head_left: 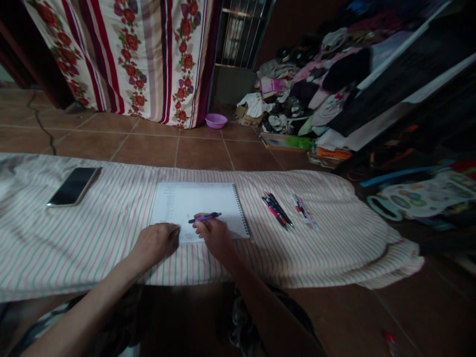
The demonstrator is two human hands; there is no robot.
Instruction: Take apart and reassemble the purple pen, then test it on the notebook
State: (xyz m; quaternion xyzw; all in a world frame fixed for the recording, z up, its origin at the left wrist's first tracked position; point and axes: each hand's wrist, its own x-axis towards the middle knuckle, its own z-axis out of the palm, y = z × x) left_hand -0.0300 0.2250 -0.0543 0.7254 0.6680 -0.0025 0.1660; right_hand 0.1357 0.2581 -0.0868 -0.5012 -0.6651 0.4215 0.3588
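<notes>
A spiral notebook [204, 198] lies on the striped cloth, its wire binding on the right side. Faint writing or print shows along the left part of its pale page; I cannot read it. Over the lower part of the page, my right hand [214, 237] is closed around a purple pen [208, 216], which lies slanted across the fingers with its dark end to the left. My left hand [156, 244] rests at the notebook's lower left corner, fingers curled in. Whether those fingers pinch anything is hidden.
Several pens [277, 210] lie right of the notebook, with more slim pens [305, 212] beyond them. A phone [74, 187] lies at the left on the striped cloth [119, 208]. Behind are a floral curtain [148, 59], a purple basin [216, 120] and heaped clothes [312, 84].
</notes>
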